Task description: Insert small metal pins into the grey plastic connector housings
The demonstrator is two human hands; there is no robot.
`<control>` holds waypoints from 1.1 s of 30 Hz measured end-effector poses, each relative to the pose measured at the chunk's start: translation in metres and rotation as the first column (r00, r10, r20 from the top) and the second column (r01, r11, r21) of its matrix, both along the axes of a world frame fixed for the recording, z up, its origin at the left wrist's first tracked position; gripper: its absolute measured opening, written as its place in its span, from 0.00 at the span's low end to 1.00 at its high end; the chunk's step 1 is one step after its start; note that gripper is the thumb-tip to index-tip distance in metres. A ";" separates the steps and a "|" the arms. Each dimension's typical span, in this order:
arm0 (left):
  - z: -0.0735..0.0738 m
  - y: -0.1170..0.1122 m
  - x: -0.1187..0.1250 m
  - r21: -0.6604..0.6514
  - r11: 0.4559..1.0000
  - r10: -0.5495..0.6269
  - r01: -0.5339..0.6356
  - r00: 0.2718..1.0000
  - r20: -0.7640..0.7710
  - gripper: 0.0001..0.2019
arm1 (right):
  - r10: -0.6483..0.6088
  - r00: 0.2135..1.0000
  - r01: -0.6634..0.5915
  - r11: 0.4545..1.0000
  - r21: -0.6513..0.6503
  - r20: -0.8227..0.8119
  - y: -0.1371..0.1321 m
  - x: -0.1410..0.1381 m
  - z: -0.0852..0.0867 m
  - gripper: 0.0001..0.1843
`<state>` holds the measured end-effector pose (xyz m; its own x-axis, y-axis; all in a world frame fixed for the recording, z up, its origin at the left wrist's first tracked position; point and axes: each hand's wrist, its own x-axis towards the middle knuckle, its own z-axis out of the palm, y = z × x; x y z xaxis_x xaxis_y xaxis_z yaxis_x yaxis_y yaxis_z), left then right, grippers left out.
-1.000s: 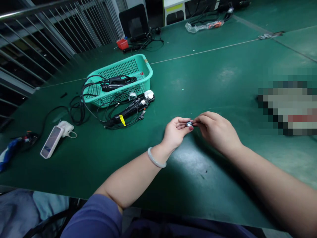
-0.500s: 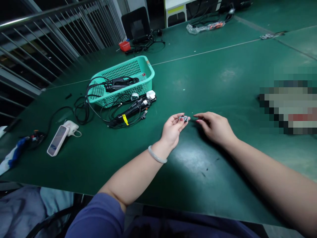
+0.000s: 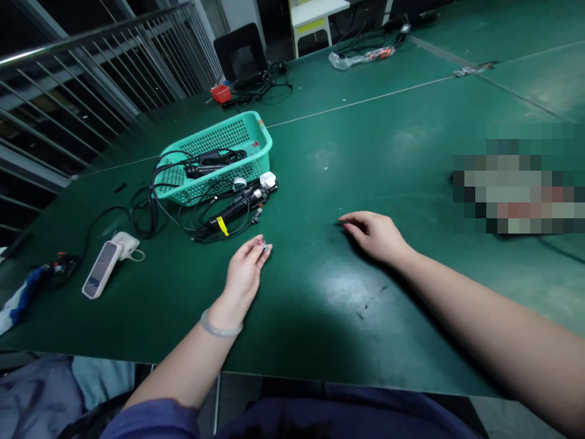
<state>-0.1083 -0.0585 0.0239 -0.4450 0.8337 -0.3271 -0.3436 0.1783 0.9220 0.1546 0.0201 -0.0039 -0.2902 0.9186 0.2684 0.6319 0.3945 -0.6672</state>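
My left hand point(image 3: 244, 268), with a pale bangle at the wrist, is closed in a pinch above the table. Between its thumb and fingers is a small silvery piece point(image 3: 265, 246), mostly covered, its kind unclear. To the right, my right hand point(image 3: 377, 235) is low over the green table point(image 3: 301, 305), thumb and index finger drawn together. A tiny dark spot shows at those fingertips; whether it is a held thing or shadow is hard to make out. A few small dark bits point(image 3: 361, 316) lie on the table below this hand.
A turquoise basket point(image 3: 267, 160) holds black corded tools. Beside it lies a black tool with a yellow tag point(image 3: 222, 225) and cables. A phone-like white device point(image 3: 101, 268) lies left. A blurred-out object point(image 3: 516, 189) is at right. Behind are a red box point(image 3: 221, 94) and a railing.
My left hand has moved left and toward me with the small silvery piece, away from my right hand. My right hand's fingertips have come closer together near the table. The view has shifted slightly.
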 end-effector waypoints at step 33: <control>-0.013 0.063 0.124 0.178 0.904 -0.327 0.388 0.897 -0.296 0.09 | -0.066 0.998 0.066 0.998 -0.014 0.010 -0.004 0.012 0.002 0.13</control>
